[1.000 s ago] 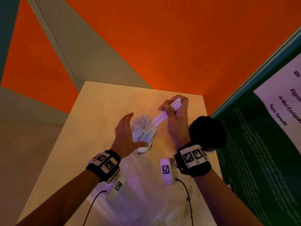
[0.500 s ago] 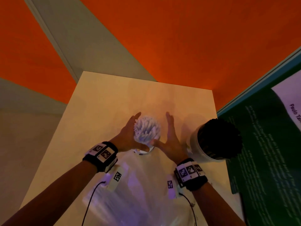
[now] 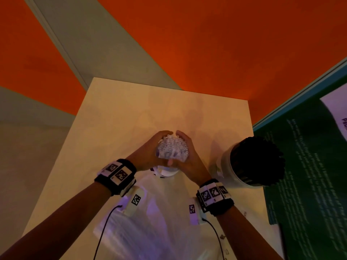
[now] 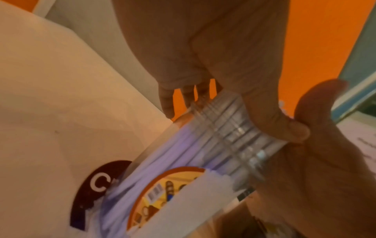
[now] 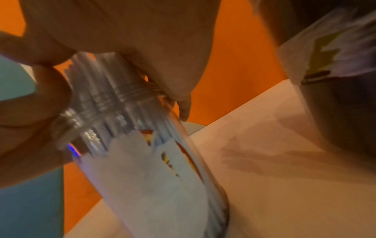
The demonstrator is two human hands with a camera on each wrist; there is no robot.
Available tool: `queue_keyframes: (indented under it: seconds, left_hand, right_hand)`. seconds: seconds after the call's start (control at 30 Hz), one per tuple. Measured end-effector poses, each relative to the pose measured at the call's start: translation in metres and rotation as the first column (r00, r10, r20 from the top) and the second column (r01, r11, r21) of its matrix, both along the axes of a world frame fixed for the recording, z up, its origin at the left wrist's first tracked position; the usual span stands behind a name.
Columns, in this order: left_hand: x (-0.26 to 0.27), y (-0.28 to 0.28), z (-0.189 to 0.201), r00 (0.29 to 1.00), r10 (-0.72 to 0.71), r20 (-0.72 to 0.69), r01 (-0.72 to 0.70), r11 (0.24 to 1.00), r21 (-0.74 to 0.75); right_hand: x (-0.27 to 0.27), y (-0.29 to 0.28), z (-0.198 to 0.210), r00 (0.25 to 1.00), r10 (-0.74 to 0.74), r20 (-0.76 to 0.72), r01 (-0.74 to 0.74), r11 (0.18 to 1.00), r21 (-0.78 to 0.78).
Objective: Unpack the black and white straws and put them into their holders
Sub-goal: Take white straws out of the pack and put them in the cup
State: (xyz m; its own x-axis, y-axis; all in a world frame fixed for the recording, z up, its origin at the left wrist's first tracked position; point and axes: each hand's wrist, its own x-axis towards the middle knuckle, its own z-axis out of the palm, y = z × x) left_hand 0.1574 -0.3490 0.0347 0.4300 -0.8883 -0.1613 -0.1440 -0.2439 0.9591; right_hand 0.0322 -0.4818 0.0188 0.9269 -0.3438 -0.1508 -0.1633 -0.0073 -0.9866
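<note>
- A pale wooden table [image 3: 116,117] fills the middle of the head view.
- A dark green poster [image 3: 309,166] with small pale print lies to the right, its white panel [image 3: 336,109] at the far right edge.
- Orange wall [image 3: 225,44] rises behind, crossed by a grey strip [image 3: 105,49].
- A dark round sticker [image 4: 89,190] with a white letter sits on the tabletop.
</note>
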Motion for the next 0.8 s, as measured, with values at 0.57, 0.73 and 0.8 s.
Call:
queue_keyframes:
  seconds: [0.57,0.73,0.8]
  left_hand:
    - [-0.005,0.037,-0.014,0.982,0.189,0.012,-0.189,0.978,0.093]
    - [-0.052,0.085,-0.023,0.953,0.234,0.191,-0.262,0.956,0.135]
    - [-0.078,0.099,-0.018,0.961,0.111,0.253,-0.164,0.966,0.201]
  right_hand:
    - [-0.055,-0.013,-0.002,0.969,-0.029,-0.247,-0.003,0.992,-0.128]
    - [-0.135,-0.002,-0.004,0.948,-0.102,-0.300,0.016,0.961,-0.275]
    - [-0.169,0.003,0.000,0.936,-0.001,-0.351,-0.104,0.955,-0.278]
